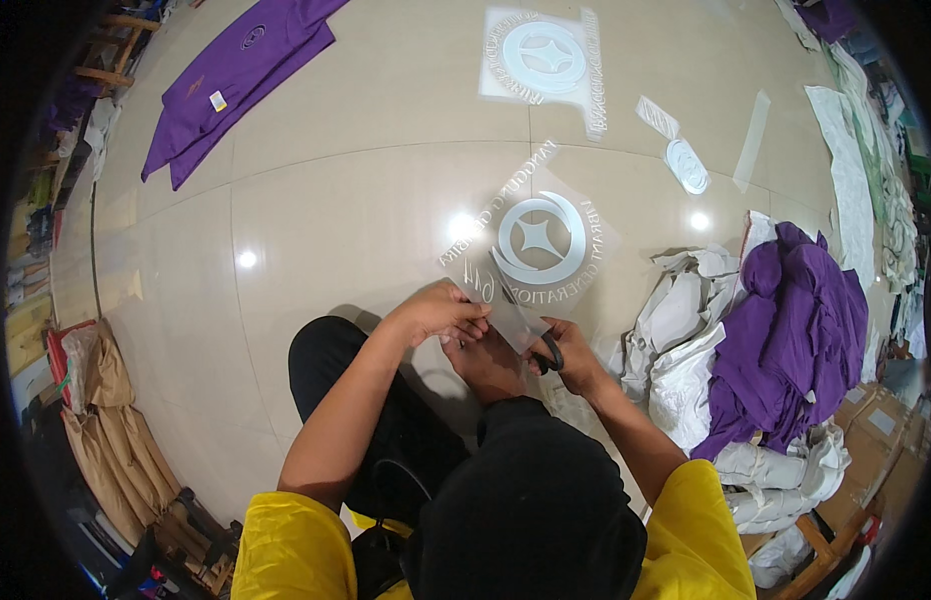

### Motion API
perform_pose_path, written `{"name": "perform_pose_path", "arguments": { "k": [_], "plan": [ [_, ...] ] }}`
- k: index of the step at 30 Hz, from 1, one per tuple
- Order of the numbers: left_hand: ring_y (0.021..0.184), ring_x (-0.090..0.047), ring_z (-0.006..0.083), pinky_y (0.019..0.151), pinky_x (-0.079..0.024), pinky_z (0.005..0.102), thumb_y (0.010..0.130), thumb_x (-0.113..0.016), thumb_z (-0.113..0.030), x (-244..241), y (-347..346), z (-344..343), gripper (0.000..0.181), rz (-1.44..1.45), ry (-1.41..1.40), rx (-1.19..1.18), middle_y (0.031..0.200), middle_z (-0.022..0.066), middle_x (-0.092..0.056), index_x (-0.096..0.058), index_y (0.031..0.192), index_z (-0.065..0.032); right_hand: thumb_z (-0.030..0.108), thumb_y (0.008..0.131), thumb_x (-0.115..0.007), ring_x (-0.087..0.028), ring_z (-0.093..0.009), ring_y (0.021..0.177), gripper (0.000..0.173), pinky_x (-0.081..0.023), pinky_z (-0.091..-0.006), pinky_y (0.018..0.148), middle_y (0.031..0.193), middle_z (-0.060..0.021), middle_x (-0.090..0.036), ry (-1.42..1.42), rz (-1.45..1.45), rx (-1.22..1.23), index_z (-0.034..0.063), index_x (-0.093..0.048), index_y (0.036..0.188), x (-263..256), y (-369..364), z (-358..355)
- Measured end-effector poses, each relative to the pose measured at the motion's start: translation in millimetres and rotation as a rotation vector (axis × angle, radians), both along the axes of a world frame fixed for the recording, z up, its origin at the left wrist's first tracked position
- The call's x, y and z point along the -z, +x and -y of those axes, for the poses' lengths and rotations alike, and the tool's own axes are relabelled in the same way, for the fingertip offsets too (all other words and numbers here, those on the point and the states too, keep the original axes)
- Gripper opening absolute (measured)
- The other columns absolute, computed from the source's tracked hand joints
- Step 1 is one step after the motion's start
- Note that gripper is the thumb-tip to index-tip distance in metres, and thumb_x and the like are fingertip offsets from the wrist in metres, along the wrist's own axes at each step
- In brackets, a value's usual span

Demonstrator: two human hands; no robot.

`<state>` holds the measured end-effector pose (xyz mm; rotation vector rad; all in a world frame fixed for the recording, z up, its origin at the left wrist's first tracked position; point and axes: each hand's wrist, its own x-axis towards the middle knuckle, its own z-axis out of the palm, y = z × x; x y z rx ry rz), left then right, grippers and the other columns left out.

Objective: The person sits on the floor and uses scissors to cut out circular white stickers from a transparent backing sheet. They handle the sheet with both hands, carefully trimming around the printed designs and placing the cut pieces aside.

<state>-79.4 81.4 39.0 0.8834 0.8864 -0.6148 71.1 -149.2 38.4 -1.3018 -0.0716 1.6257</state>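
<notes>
My left hand (452,313) pinches the lower left edge of a clear transfer film (542,237). The film bears mirrored white lettering around a crescent and four-pointed star emblem. My right hand (579,358) grips a pair of scissors by their black handle (553,352). The dark blades (504,279) lie along the film's lower part, between a handwritten-style mark and the emblem. A flap of film near the scissors hides part of them. My bare foot (486,366) rests on the floor just beneath both hands.
Another printed film (544,56) lies farther off on the tiled floor. Small film pieces (687,166) and a clear strip (752,141) are to its right. A folded purple shirt (233,82) lies upper left. Purple garments (795,337) heap on white sacks (687,367) at right; brown wrapping (120,442) is left.
</notes>
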Motion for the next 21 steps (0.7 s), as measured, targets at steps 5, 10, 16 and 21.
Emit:
{"name": "perform_pose_path", "arguments": {
  "k": [5, 10, 16, 21],
  "plan": [
    [0.09, -0.072, 0.0207, 0.08, -0.06, 0.0334, 0.101, -0.069, -0.031, 6, -3, -2, 0.035, 0.016, 0.012, -0.056, 0.103, 0.0121, -0.073, -0.068, 0.111, 0.0019, 0.024, 0.092, -0.079, -0.061, -0.01, 0.058, 0.032, -0.046, -0.024, 0.054, 0.077, -0.0042, -0.067, -0.065, -0.088, 0.047, -0.0004, -0.068, 0.11, -3, -10, -1],
    [0.093, -0.071, 0.0202, 0.084, -0.06, 0.0337, 0.103, -0.066, -0.029, 21, 1, 13, 0.032, 0.007, 0.164, -0.436, 0.101, 0.0097, -0.07, -0.065, 0.109, 0.002, 0.028, 0.092, -0.081, -0.061, -0.009, 0.059, 0.034, -0.046, -0.0235, 0.055, 0.078, -0.0029, -0.067, -0.084, -0.107, 0.046, 0.0013, -0.068, 0.109, -8, -21, -4],
    [0.097, -0.071, 0.0171, 0.086, -0.059, 0.0319, 0.104, -0.064, -0.025, 32, 0, 21, 0.028, 0.087, 0.231, -0.575, 0.108, 0.0086, -0.07, -0.064, 0.114, 0.0006, 0.027, 0.092, -0.081, -0.062, -0.009, 0.061, 0.034, -0.046, -0.0233, 0.057, 0.079, -0.0019, -0.066, -0.041, -0.04, 0.013, 0.0014, -0.068, 0.11, -10, -18, -9],
    [0.093, -0.071, 0.0165, 0.084, -0.059, 0.0317, 0.104, -0.064, -0.023, 18, -2, 9, 0.024, 0.039, 0.104, -0.502, 0.107, 0.0076, -0.071, -0.066, 0.113, -0.0006, 0.027, 0.093, -0.079, -0.062, -0.011, 0.062, 0.033, -0.047, -0.0248, 0.057, 0.079, -0.0028, -0.066, -0.027, 0.002, -0.013, 0.0009, -0.067, 0.11, -7, -5, -19]
  ]
}}
